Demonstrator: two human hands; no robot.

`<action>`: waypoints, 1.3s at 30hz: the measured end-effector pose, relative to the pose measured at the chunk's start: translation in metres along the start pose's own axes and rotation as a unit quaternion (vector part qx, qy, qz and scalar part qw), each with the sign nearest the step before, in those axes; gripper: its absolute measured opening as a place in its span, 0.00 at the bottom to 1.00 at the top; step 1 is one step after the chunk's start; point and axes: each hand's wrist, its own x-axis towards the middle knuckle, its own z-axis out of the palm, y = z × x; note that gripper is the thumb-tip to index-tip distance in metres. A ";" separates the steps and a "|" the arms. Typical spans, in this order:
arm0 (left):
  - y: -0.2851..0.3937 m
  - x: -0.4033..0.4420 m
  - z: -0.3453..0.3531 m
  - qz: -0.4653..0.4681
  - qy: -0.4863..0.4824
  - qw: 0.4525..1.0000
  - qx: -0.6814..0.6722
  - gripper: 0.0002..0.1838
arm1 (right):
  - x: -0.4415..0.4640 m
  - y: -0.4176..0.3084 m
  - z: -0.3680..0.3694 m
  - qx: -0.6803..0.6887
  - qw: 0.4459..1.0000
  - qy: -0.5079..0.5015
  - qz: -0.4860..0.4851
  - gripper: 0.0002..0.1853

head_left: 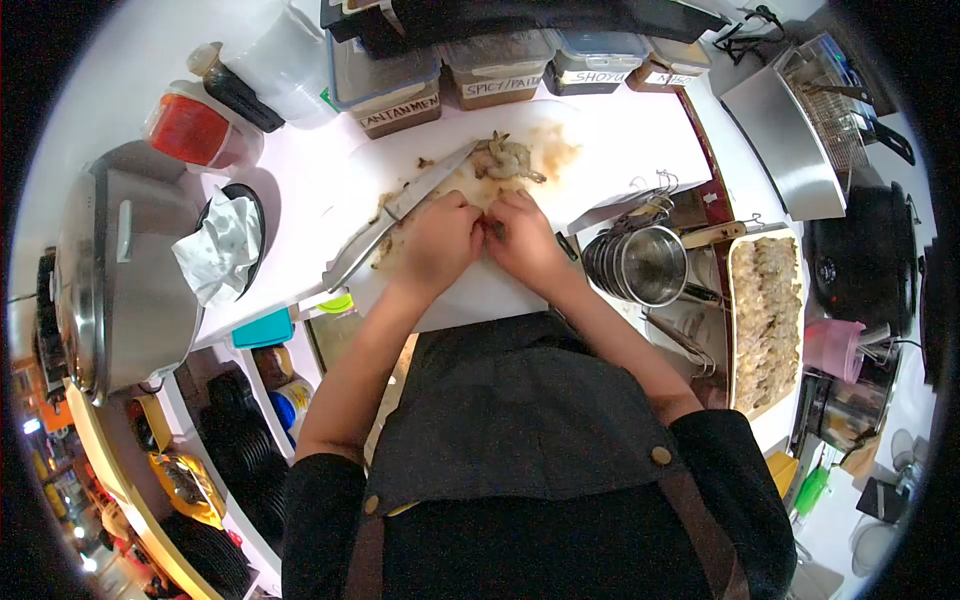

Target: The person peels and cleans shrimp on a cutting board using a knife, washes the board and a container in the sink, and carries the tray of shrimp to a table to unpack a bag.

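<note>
My left hand (447,238) and my right hand (520,238) meet over the near part of a white cutting board (385,150). Their fingers are closed together on a small greyish shrimp (496,229), mostly hidden by the fingers. Just beyond them lies a small pile of raw shrimp (508,160), with wet brownish stains around it. A large knife (428,184) rests slantwise left of my left hand, its blade pointing away toward the shrimp and its handle toward me. Dark scraps are scattered along the blade.
A long tray (735,330) filled with shrimp stands at the right. Near it are stacked metal strainers (640,265). Labelled lidded containers (400,90) line the back. At the left are a black bowl (256,210) with crumpled paper (222,245) and a big steel pot (150,280).
</note>
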 end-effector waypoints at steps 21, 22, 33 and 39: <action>-0.012 -0.013 -0.029 -0.089 -0.059 0.994 0.005 0.07 | 0.008 -0.018 0.020 -0.004 0.999 -0.023 -0.047 0.06; -0.012 -0.014 -0.026 -0.093 -0.048 0.995 -0.004 0.07 | 0.009 -0.018 0.021 -0.007 0.999 -0.021 -0.050 0.06; -0.028 -0.022 -0.033 -0.074 -0.033 0.995 -0.050 0.06 | 0.019 -0.014 0.019 -0.028 0.994 -0.071 -0.080 0.05; -0.030 -0.025 -0.031 -0.099 -0.047 0.994 -0.031 0.07 | 0.021 -0.019 0.020 -0.029 0.991 -0.085 -0.097 0.06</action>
